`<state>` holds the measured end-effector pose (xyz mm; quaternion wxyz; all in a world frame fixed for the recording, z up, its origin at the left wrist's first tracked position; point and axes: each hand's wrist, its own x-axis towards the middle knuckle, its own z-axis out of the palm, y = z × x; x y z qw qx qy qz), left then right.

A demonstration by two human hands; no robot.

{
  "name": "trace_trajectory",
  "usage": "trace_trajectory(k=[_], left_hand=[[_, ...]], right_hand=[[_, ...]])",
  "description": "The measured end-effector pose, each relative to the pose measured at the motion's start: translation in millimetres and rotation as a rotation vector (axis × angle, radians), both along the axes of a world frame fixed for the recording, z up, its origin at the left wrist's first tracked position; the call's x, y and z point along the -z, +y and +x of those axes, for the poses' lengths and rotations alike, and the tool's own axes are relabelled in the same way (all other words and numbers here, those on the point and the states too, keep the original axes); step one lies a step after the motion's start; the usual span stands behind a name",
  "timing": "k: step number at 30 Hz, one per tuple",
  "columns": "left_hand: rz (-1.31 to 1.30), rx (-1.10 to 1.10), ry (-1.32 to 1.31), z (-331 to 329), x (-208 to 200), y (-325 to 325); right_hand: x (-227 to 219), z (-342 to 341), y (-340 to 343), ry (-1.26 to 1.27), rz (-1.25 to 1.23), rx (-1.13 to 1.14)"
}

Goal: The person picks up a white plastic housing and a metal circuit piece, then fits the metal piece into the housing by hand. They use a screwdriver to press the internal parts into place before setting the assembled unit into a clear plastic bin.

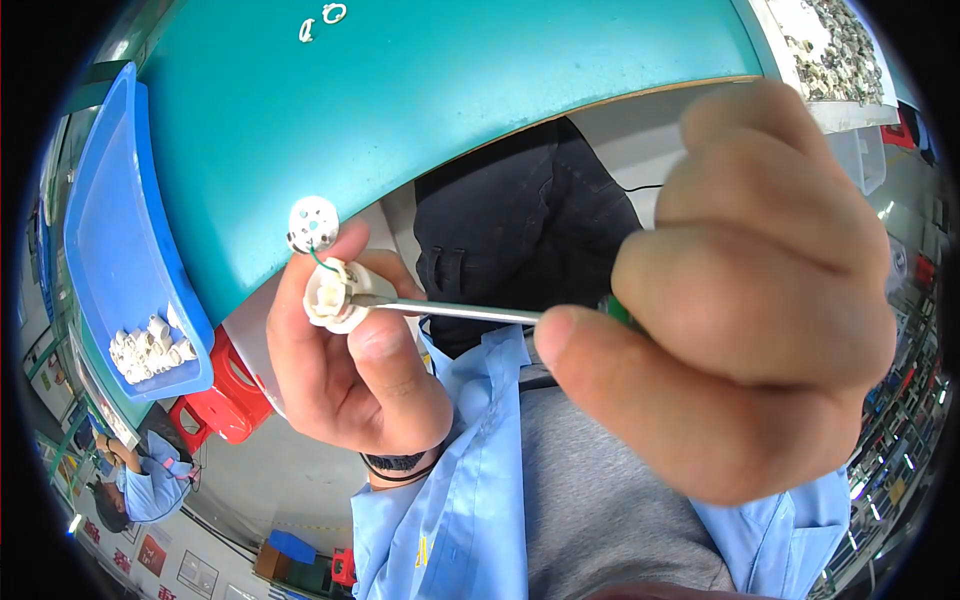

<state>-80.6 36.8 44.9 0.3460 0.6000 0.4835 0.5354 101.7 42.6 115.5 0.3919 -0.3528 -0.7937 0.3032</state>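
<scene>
on the left we see a blue tray [115, 230] of white pieces [150, 352]; next, a holed white disc [314, 222] joined by a green wire [319, 261] to the white cup [332, 303] our left hand [345, 388] pinches; a screwdriver [470, 312] (its tip at the cup's mouth) leads to our right hand [750, 310], closed around it.

green table [420, 90] | two white rings [304, 32], on table | blue tray [120, 230], table's left end | white box [845, 117], table's right end | red stool [225, 410], near table's left end | co-worker [155, 485], well apart from table
</scene>
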Motion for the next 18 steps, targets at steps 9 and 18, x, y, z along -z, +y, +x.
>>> trace_trajectory(k=[9, 18], left_hand=[[0.036, -0.038, 0.004, 5, 5, -3], [0.129, -0.088, 0.004, 12, 13, -1]], right_hand=[[1, 60, 34, -0.013, -0.161, -0.027], [38, 23, 11, 0.207, 0.047, 0.047]])
